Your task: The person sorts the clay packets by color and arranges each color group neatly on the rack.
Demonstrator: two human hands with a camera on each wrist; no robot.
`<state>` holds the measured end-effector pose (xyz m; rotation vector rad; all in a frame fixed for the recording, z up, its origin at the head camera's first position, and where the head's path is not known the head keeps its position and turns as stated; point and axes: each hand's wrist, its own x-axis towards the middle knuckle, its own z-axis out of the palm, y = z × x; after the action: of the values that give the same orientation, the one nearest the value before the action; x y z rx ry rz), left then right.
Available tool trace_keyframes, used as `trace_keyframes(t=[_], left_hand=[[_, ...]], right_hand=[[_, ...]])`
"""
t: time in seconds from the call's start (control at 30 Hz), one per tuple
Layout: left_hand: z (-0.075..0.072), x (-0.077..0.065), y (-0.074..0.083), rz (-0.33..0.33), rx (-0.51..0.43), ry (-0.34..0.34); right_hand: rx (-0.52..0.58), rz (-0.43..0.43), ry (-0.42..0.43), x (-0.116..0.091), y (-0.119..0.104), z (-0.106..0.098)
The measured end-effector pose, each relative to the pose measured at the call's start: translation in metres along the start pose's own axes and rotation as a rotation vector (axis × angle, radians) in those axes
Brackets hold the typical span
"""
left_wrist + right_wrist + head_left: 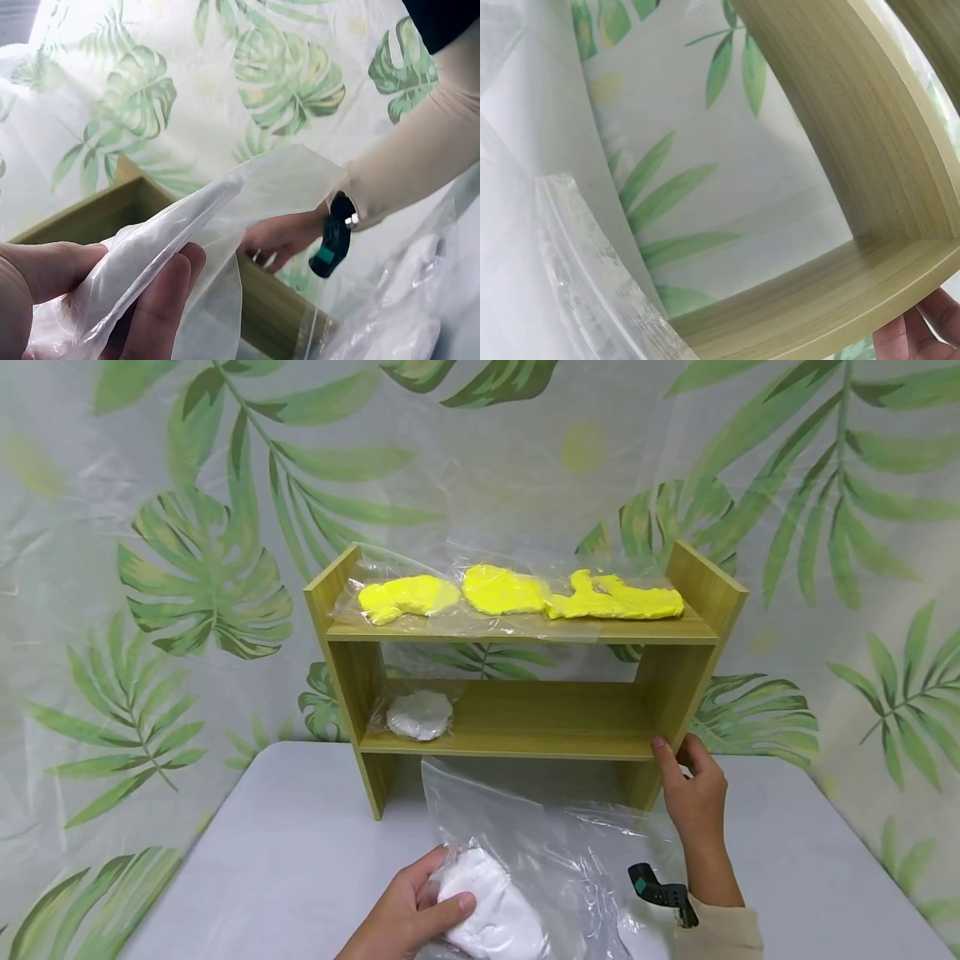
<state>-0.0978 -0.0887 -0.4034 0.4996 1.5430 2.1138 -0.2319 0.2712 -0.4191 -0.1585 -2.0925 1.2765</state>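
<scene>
Current step (judged): staging a bag of white material (495, 906) for placement on the shelf unit (670, 685). The bag is in front of the unit, below the lower shelf (555, 718), and is not yet on a board.

Left hand (408, 910): fingers and thumb clamp the near end of the bag; its loose plastic extends upward and to the right.

Right hand (697, 802): thumb and fingers straddle the edge of the right side panel, level with the lower shelf; this grip appears to steady the unit.

Existing load: 3 yellow pieces (502, 591) in clear plastic on the upper shelf (645, 636); 1 white piece (420, 716) in plastic at the left end of the lower shelf. A 2nd bag (637, 935) is near the right wrist.

Next move (judged): raise the bag, clear the lower shelf's front edge, keep the loose plastic from snagging, and set it beside the white piece.
</scene>
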Motion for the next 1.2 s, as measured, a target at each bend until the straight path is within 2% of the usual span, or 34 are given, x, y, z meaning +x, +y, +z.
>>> trace_keyframes(t=[0.23,0.47,0.7,1.0,1.2], left_hand=[[0.013,0.002,0.012,0.063,-0.003,-0.062],[0.019,0.007,0.022,0.093,0.043,-0.053],[0.023,0.016,0.029,0.182,0.083,-0.081],[0.027,0.028,0.049,0.242,0.144,-0.041],[0.028,0.038,0.065,0.324,0.206,-0.038]], right_hand=[[0.003,-0.004,-0.010,0.000,0.001,-0.001],[0.007,-0.008,-0.013,-0.001,0.001,-0.001],[0.003,-0.007,-0.017,-0.001,-0.001,-0.002],[-0.008,-0.001,-0.023,-0.001,-0.001,-0.003],[-0.010,0.002,-0.023,0.000,0.000,-0.002]])
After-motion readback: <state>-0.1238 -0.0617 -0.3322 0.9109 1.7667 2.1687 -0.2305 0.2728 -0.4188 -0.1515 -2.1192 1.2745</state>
